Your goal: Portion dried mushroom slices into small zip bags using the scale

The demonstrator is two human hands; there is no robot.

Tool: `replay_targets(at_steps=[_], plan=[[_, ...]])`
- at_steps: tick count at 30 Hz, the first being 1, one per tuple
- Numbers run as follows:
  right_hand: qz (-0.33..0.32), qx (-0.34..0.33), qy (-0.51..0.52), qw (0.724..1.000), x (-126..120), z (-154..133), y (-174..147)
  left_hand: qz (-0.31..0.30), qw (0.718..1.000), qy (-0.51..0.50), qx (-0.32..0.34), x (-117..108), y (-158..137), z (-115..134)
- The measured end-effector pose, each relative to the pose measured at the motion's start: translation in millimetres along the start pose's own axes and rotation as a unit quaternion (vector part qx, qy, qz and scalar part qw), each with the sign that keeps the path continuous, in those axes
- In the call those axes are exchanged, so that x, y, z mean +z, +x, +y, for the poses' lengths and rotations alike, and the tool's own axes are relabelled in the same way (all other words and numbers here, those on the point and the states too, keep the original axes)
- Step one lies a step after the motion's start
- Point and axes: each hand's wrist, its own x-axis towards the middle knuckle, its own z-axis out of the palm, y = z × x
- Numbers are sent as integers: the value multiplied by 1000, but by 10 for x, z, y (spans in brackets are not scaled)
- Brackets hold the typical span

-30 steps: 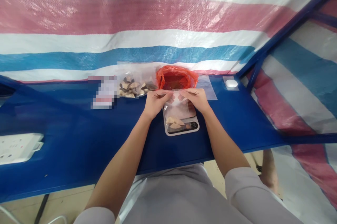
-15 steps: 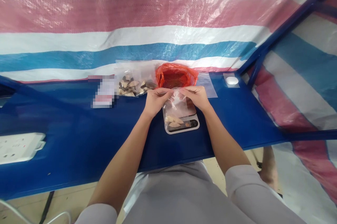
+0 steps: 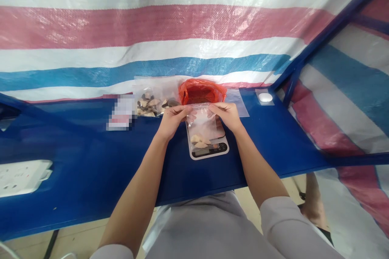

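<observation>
My left hand (image 3: 173, 119) pinches the upper left corner of a clear zip bag (image 3: 202, 123). The upper right corner is pinched by my right hand (image 3: 226, 115). Several pale dried slices (image 3: 200, 141) lie at the bottom of the bag. Under it is a white kitchen scale (image 3: 209, 154) with a dark display; whether the bag rests on it I cannot tell. Just beyond my hands stands an open red plastic bag (image 3: 202, 90). To its left, clear bags with brown and cream dried pieces (image 3: 152, 103) lean against the sheet.
A blurred-out card (image 3: 121, 113) lies left of the filled bags. A flat clear bag (image 3: 240, 103) and a small bag with a white round object (image 3: 265, 97) are on the right. A white power strip (image 3: 24, 177) lies at the left of the blue table (image 3: 100, 170). Another person's limb (image 3: 314, 202) shows lower right.
My hands have spread slightly apart, the left moving left, so the bag's top edge is stretched straighter. The whole view has shifted a little.
</observation>
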Motion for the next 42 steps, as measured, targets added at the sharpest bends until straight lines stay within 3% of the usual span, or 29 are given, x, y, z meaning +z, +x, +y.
replay_targets(at_steps=[5, 9, 13, 17, 23, 27, 30, 33, 36, 38, 42], plan=[[-15, 17, 1, 1000, 44, -32, -14, -3, 1000, -16, -10, 28, 3, 2], [-21, 22, 5, 1000, 58, -47, -26, 15, 1000, 8, 21, 51, 6, -4], [-70, 62, 12, 996, 64, -67, -54, 37, 998, 13, 40, 59, 3, 26], [-116, 26, 12, 993, 117, -126, -52, 65, 996, 7, 52, 26, 3, 125], [-141, 10, 11, 990, 363, -328, 28, 89, 993, 11, 76, -200, 30, 380], [-141, 13, 24, 990, 627, -428, 176, 142, 977, 116, 111, -502, 43, 547], [-136, 10, 43, 990, 830, -447, 361, 183, 949, 216, 139, -757, 9, 654], [-116, -31, 40, 992, 1018, -459, 575, 218, 896, 327, 207, -945, -63, 738], [-97, -50, 66, 992, 1192, -499, 760, 205, 820, 454, 282, -1026, -132, 805], [-112, -27, 106, 988, 1301, -543, 854, 185, 771, 516, 326, -1045, -154, 841], [-143, 29, 158, 977, 1486, -612, 995, 117, 711, 585, 372, -1115, -114, 868]])
